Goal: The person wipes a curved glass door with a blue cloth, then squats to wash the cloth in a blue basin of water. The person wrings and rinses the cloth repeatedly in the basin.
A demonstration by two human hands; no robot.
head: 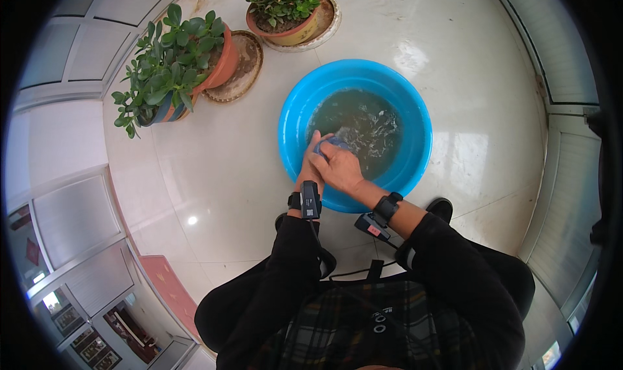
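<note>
A round blue plastic basin (418,127) stands on the tiled floor before me, holding cloudy greyish water (365,127) with ripples and splashes. Over its near left side, my two hands meet around a wadded blue-grey cloth (336,142). My left hand (311,163) is under and beside the cloth, its fingers partly hidden by the other hand. My right hand (340,168) grips the cloth from above, with its fingers bent. Both wrists wear black straps with small dark devices.
Two potted plants stand beyond the basin at the upper left: a leafy succulent (168,63) and a smaller bushy plant (282,5), each by a stained saucer. White panelled walls or doors flank the floor. A reddish mat (168,289) lies at the lower left. My dark shoes are near the basin.
</note>
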